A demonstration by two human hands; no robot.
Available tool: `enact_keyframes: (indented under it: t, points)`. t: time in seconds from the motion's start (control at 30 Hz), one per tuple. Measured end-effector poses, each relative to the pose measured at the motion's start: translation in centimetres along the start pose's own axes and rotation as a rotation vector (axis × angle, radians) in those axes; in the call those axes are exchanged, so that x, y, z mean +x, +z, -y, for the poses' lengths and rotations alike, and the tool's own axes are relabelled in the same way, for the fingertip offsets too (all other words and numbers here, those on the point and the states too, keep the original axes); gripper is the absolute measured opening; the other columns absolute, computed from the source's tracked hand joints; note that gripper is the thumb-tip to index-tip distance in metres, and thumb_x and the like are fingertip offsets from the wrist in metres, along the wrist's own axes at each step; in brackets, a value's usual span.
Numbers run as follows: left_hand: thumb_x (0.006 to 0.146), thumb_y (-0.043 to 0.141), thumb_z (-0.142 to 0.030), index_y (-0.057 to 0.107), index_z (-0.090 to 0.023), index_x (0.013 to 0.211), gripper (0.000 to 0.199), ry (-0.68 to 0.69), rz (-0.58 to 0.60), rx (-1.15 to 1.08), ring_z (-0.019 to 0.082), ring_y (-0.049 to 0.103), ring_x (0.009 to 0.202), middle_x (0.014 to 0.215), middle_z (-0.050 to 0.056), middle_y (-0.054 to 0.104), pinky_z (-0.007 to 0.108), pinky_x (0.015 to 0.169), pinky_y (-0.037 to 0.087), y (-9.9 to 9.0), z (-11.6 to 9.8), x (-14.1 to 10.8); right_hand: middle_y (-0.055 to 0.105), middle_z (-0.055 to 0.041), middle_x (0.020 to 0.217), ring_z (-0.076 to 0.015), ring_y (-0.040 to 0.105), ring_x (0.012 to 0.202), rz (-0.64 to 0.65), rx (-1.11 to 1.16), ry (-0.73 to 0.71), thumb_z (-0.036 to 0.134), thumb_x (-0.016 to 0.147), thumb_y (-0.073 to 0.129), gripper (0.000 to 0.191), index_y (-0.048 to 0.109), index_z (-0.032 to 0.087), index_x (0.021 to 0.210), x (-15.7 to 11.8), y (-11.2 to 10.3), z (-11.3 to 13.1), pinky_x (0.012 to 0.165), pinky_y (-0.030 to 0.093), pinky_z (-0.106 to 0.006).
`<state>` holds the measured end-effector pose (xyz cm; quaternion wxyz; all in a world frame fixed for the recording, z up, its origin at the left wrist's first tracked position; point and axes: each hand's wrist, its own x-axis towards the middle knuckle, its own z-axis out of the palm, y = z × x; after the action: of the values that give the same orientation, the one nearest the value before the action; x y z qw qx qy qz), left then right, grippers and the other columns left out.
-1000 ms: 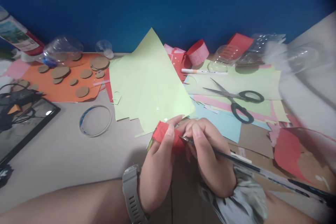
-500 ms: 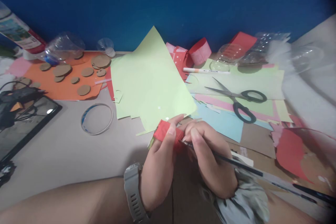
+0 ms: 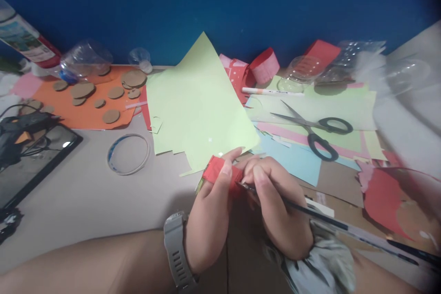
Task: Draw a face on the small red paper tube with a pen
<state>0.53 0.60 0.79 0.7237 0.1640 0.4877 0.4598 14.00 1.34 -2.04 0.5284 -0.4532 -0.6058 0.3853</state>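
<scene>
Our left hand [image 3: 211,202] pinches red paper [image 3: 212,168], our right hand [image 3: 275,189] a pen [image 3: 322,216]. A tape ring [image 3: 111,151] lies at the left's ten o'clock.

Left arm [image 3: 103,262] in from lower left, left hand [image 3: 210,216] angled up and rightward, left thumb [image 3: 222,181] straight, pinch grip. Right arm [image 3: 379,278] in from lower right, right hand [image 3: 280,206] in pen-style grip, right thumb [image 3: 262,181] against curled fingers [image 3: 275,168]. Hands close together, center.
</scene>
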Motion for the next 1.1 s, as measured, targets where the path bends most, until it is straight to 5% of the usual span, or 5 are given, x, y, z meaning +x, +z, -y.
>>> enact_keyframes:
  t: [0.53, 0.73, 0.9, 1.1]
  points:
    - [0.122, 0.07, -0.058, 0.088, -0.027, 0.149, 0.045, -0.023, 0.064, -0.064, 0.04, 0.07, 0.169, 0.15, 0.01, 0.095, 0.062, 0.151, 0.039, 0.25, -0.34, -0.24, 0.061, 0.003, 0.073, -0.0185, 0.056, 0.062, 0.122, -0.057, -0.046, 0.048, 0.134, 0.052, 0.051, 0.061, 0.028, 0.088, -0.03, -0.35, 0.24, 0.062, 0.046, -0.036]
    - [0.121, 0.074, -0.056, 0.091, -0.028, 0.141, 0.038, 0.001, 0.024, -0.046, 0.038, 0.072, 0.167, 0.152, 0.008, 0.095, 0.061, 0.152, 0.037, 0.37, -0.37, -0.25, 0.065, 0.0014, 0.077, -0.0201, 0.06, 0.067, 0.052, -0.051, -0.019, 0.05, 0.134, 0.055, 0.05, 0.061, 0.028, 0.089, 0.02, -0.2, 0.34, 0.063, 0.047, -0.035]
    - [0.123, 0.07, -0.058, 0.087, -0.025, 0.149, 0.045, -0.018, 0.08, -0.078, 0.039, 0.072, 0.167, 0.151, 0.011, 0.095, 0.06, 0.15, 0.041, 0.24, -0.29, -0.28, 0.058, 0.0031, 0.071, -0.0196, 0.056, 0.062, 0.145, -0.072, -0.038, 0.048, 0.134, 0.053, 0.052, 0.059, 0.028, 0.086, 0.16, -0.42, 0.69, 0.062, 0.048, -0.036]
    - [0.121, 0.074, -0.057, 0.088, -0.026, 0.146, 0.042, -0.007, 0.051, -0.07, 0.035, 0.075, 0.163, 0.151, 0.009, 0.095, 0.058, 0.151, 0.039, 0.36, -0.37, -0.27, 0.064, 0.0019, 0.075, -0.0193, 0.06, 0.066, 0.044, -0.051, -0.031, 0.047, 0.133, 0.055, 0.05, 0.062, 0.027, 0.088, 0.13, -0.26, 0.49, 0.062, 0.047, -0.034]
